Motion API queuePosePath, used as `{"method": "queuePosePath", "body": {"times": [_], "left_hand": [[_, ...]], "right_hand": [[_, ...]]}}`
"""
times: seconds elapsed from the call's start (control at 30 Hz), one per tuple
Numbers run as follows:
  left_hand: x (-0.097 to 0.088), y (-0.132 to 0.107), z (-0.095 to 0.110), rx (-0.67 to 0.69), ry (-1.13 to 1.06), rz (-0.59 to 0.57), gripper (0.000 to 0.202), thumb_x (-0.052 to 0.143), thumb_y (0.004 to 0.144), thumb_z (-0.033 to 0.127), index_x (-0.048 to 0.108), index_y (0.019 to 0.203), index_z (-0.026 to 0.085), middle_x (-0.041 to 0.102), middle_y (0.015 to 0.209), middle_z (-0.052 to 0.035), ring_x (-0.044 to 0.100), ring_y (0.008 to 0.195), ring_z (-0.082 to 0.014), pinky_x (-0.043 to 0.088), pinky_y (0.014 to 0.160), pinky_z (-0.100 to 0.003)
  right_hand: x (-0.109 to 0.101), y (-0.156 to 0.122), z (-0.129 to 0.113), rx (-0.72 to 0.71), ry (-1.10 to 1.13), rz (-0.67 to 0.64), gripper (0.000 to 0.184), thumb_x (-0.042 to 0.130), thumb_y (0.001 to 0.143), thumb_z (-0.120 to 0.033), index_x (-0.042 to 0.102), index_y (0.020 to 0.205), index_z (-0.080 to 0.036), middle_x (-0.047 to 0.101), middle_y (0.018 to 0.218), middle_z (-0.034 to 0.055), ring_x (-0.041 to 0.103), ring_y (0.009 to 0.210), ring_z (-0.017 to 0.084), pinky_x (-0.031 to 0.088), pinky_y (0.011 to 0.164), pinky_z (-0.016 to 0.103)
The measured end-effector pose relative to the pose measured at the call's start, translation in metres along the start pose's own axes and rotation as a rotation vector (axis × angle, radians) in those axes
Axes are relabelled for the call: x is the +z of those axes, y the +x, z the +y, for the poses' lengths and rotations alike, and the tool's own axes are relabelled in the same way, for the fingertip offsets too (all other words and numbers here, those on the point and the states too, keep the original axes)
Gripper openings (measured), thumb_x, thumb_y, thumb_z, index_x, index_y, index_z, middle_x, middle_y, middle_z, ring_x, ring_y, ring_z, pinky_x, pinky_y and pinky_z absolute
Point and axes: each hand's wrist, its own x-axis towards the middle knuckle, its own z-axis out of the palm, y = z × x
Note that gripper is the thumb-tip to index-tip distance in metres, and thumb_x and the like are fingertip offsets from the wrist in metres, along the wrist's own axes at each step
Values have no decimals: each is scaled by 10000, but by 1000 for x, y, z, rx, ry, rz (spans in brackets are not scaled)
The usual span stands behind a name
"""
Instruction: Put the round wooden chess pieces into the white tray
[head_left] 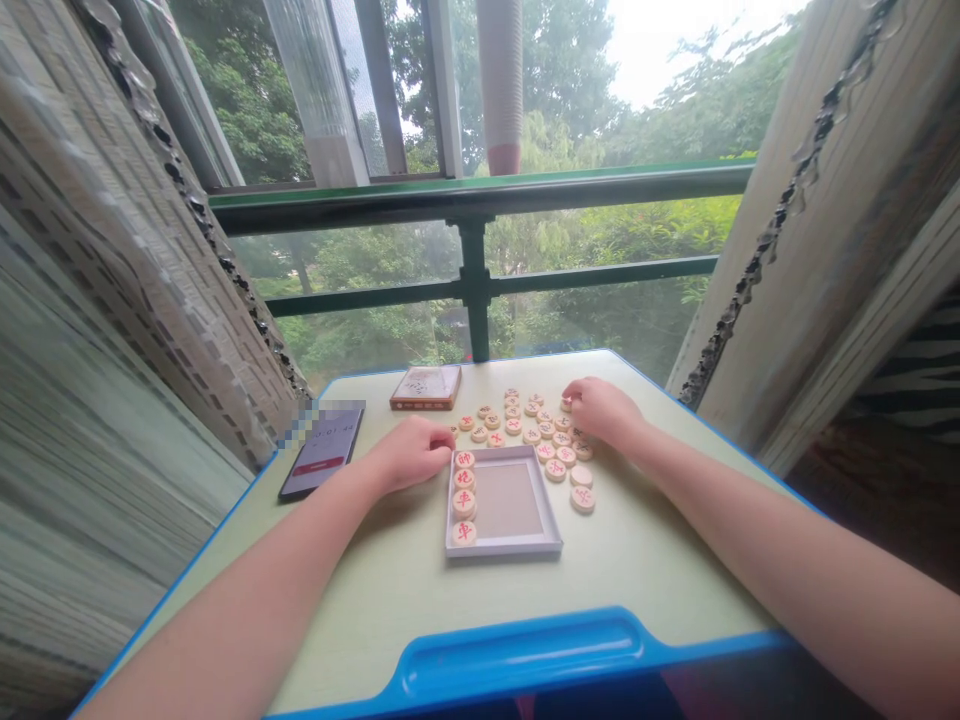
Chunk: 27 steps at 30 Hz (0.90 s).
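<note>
Pieces (556, 470) are spread all over the back half of a pale green table (375, 580), round wooden-looking discs with characters on top, so I'd say Chinese chess. At least one is lying blank side up. They sit loose and mostly one deep, which probably makes them easy to read and pick from.

Shallow open box (510, 500) is right in front of the person, between the two forearms, I guess because both hands can get at it there. Along its left wall runs a neat column of red-marked discs (464, 502), faces up; being snug to the wall likely keeps them straight. The rest of the box floor is bare.

Left hand (409, 450) rests by the box's far left corner, fingers curled in with the thumb close by. Can't tell if it's pinching anything; maybe it's there to steady the box. Right hand (602, 408) reaches to the far right of the scatter, fingertips bent down onto a disc (566, 404), but whether they're gripping it or only touching, no idea.

Flat printed case (426, 385) sits at the back, and a phone (326, 450) showing a timer lies left, both seemingly parked out of the way.
</note>
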Motion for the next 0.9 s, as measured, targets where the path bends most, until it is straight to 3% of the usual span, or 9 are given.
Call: {"method": "queuePosePath", "body": {"times": [0.2,0.77,0.9], "left_hand": [[-1,0,0,4,11,-7,230,438,675,210,659,710,154,627,654,-3,525,614,-130,353,569,-224],[0,-1,-2,18,12,-6,242,421,688,203,658,704,160,646,688,-13,552,651,-144,372,598,-233],[0,-1,-3,18,8,-6,248,425,686,214,665,715,159,643,675,-11,545,636,-141,370,584,-231]], "right_hand": [[1,2,4,5,11,-3,317,451,794,-198,670,1022,-180,619,1124,91,579,924,194,410,730,249],[4,3,4,-63,42,4,264,459,770,-160,689,899,-179,655,995,88,579,877,206,410,720,270],[-1,-2,-2,-191,88,32,265,459,804,-199,684,940,-162,632,1027,99,544,945,213,387,834,300]]}}
